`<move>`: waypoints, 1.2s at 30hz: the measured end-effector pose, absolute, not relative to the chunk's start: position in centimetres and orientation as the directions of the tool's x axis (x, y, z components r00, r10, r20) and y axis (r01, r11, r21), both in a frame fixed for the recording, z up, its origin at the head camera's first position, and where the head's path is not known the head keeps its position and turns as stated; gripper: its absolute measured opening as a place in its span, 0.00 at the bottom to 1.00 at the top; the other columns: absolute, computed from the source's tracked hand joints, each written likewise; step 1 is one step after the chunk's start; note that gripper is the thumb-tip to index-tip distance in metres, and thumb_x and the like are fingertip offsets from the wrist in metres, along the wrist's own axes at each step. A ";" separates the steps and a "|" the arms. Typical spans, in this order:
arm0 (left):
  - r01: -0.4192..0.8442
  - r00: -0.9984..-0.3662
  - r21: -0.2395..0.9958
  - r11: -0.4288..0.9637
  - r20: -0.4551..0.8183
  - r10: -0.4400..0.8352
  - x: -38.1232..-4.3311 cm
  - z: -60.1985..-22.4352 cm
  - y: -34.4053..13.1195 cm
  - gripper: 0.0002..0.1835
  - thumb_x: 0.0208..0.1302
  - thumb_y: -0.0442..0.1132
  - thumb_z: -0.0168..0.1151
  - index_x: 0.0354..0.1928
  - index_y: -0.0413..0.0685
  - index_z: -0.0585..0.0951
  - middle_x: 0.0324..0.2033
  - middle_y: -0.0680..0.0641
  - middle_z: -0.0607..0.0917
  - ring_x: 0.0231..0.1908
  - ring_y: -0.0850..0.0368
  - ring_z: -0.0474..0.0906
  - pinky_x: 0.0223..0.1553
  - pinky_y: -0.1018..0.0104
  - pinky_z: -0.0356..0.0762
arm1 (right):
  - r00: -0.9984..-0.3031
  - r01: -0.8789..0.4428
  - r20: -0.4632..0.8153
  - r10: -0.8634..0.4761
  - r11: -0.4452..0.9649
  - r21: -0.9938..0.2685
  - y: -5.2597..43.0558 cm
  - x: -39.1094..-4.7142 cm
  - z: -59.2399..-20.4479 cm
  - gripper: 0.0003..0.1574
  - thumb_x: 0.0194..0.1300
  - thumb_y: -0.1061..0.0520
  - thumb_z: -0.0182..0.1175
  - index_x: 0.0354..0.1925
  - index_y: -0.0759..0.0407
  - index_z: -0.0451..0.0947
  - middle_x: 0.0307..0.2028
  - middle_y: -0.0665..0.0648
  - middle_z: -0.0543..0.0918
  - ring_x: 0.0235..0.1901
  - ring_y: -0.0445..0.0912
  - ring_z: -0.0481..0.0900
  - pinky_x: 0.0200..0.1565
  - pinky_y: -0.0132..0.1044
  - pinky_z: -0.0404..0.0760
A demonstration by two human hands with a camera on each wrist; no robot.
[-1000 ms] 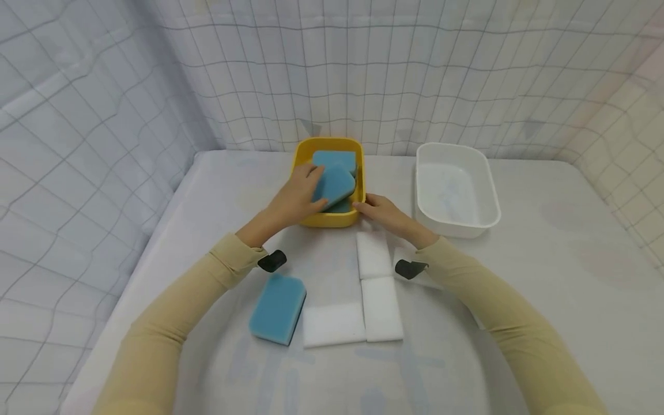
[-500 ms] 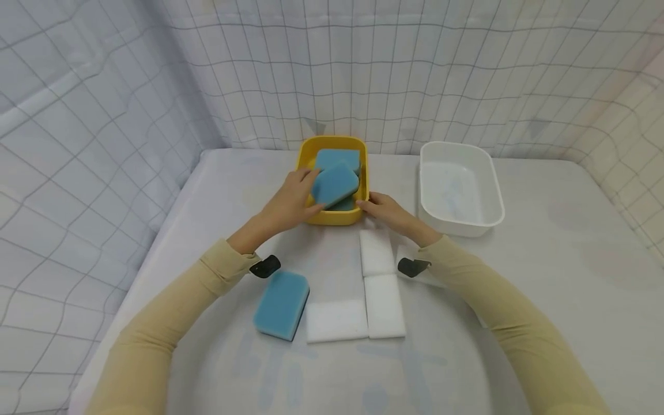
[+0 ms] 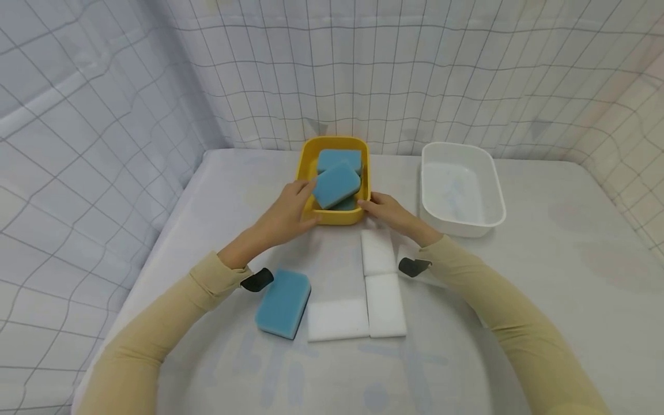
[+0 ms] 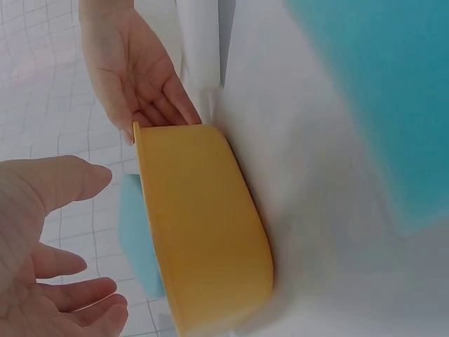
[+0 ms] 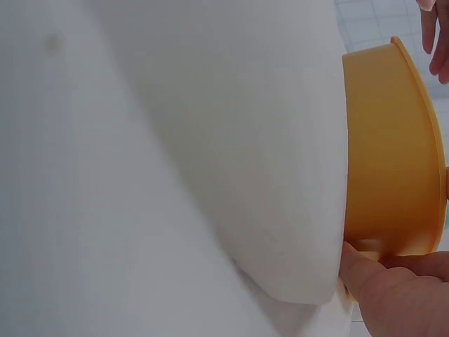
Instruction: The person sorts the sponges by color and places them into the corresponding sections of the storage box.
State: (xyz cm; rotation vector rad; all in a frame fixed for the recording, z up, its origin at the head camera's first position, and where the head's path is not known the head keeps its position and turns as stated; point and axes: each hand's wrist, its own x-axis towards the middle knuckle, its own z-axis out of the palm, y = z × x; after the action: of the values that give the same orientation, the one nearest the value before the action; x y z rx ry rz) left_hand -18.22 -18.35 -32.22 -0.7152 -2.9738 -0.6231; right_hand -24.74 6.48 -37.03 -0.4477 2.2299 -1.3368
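Observation:
My left hand (image 3: 287,214) hovers over the front-left side of a yellow tub (image 3: 338,218), fingers spread and relaxed, holding nothing. In the left wrist view its thumb and fingertips stand apart from the tub wall. My right hand (image 3: 391,216) holds the tub's front-right corner, thumb at the rim and fingers against the outer wall. Blue sponges lie in the tub: a tilted one (image 3: 337,184) on top, one behind it (image 3: 339,157) and part of another (image 3: 344,204) underneath. A further blue sponge (image 3: 283,302) with a dark underside lies on the table below my left wrist.
Flat white sponges lie in front of the tub: one (image 3: 377,252), another (image 3: 385,305) and a third (image 3: 337,320) set crosswise. More white pieces are partly hidden under my right sleeve. A white tub (image 3: 463,222) stands to the right, near the gridded curtain (image 3: 394,86) at the back.
My left hand has let go of the tilted blue sponge and drawn back toward the lower left. That sponge stays in the yellow tub. My right hand keeps its place at the corner.

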 end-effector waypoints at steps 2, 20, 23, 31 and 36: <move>0.449 -0.890 0.376 0.811 0.103 0.445 -17.8 -32.3 -18.5 0.42 0.59 0.42 0.64 0.70 0.35 0.54 0.65 0.33 0.62 0.64 0.39 0.59 0.66 0.47 0.62 | -0.822 -0.023 -0.249 -0.512 0.468 -0.884 6.5 -24.7 -37.0 0.36 0.73 0.44 0.43 0.70 0.62 0.54 0.67 0.63 0.65 0.67 0.53 0.61 0.70 0.51 0.56; 0.517 -0.838 0.392 0.761 0.050 0.543 -14.7 -32.7 -19.4 0.41 0.60 0.43 0.63 0.70 0.37 0.56 0.66 0.35 0.61 0.64 0.42 0.59 0.64 0.49 0.65 | -0.832 -0.032 -0.240 -0.500 0.475 -0.880 6.6 -24.5 -36.6 0.33 0.72 0.45 0.43 0.66 0.63 0.60 0.62 0.63 0.69 0.61 0.51 0.65 0.68 0.50 0.61; 0.529 -0.823 0.399 0.749 0.024 0.568 -14.3 -33.0 -19.8 0.41 0.60 0.43 0.64 0.70 0.37 0.56 0.66 0.34 0.60 0.64 0.42 0.60 0.63 0.48 0.66 | -0.834 -0.027 -0.237 -0.498 0.467 -0.884 6.6 -24.6 -36.6 0.32 0.72 0.45 0.44 0.66 0.63 0.60 0.62 0.63 0.69 0.61 0.51 0.64 0.68 0.49 0.61; 0.505 -0.798 0.441 0.742 -0.090 0.596 -13.0 -33.9 -20.8 0.42 0.60 0.47 0.63 0.71 0.41 0.55 0.67 0.38 0.59 0.66 0.44 0.59 0.64 0.49 0.66 | -0.830 -0.025 -0.246 -0.500 0.474 -0.880 6.5 -24.6 -36.6 0.33 0.72 0.44 0.44 0.66 0.62 0.60 0.62 0.63 0.69 0.61 0.51 0.64 0.68 0.50 0.60; 0.508 -0.790 0.438 0.742 -0.106 0.604 -12.4 -34.1 -21.3 0.42 0.60 0.47 0.64 0.71 0.43 0.56 0.67 0.40 0.61 0.65 0.46 0.59 0.63 0.50 0.67 | -0.828 -0.029 -0.238 -0.508 0.462 -0.886 6.4 -24.5 -36.6 0.33 0.72 0.45 0.43 0.66 0.63 0.60 0.62 0.63 0.69 0.60 0.51 0.64 0.68 0.49 0.60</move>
State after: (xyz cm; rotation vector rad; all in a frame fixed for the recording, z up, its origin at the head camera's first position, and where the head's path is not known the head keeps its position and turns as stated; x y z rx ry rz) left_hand -12.37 -21.31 -34.06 -1.0245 -3.1552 -0.6729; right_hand -24.47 6.40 -36.62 -0.4473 2.2390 -1.3445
